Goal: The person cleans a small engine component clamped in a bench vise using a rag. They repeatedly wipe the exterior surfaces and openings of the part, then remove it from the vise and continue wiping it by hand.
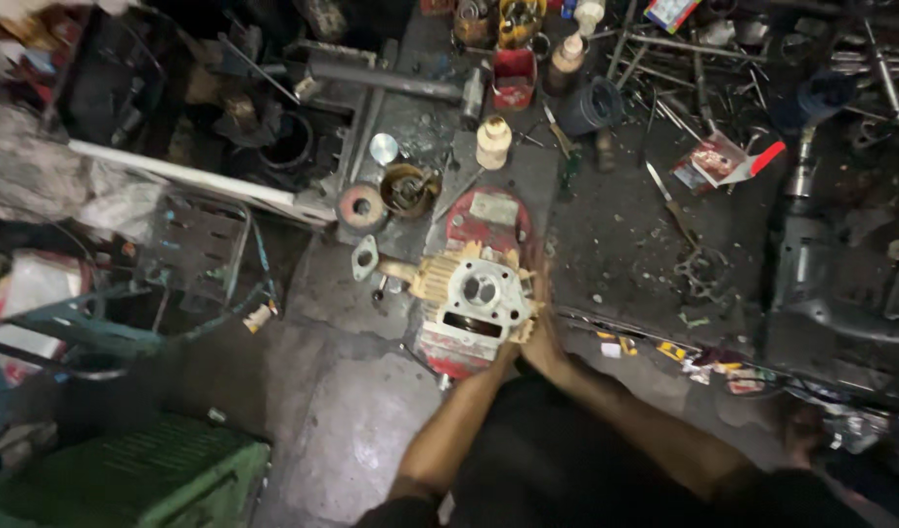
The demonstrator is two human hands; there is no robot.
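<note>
Both my hands are on the engine block [474, 290], the cream-coloured finned metal piece w/ a round bore in the middle, sitting on a red housing [488, 220] near the centre of the dirty workshop floor [351, 430]. My right hand [544, 328] presses flat against the block's edge at about 4 o'clock, fingers stretched up along its side, not wrapped round anything. My left hand [516, 344] comes in from 5 o'clock and sits just under the right one, touching the block's lower corner; it's mostly hidden, so I can't tell if it's open or closed.

Around the block: a small flat gasket-shaped plate [364, 257] lies just beside it at 9 o'clock. At 11 o'clock there's a round reddish disc [361, 207] and next to it a brass-coloured cup part [407, 189], w/ a shiny small disc [384, 149] above them. At 12 o'clock stands a cream plastic bottle [492, 142], further up a red tin [514, 78]. At 2 o'clock lies a red-and-white packet [723, 161] among loose rods and tools. A green crate [146, 479] is at 8 o'clock, well apart.
</note>
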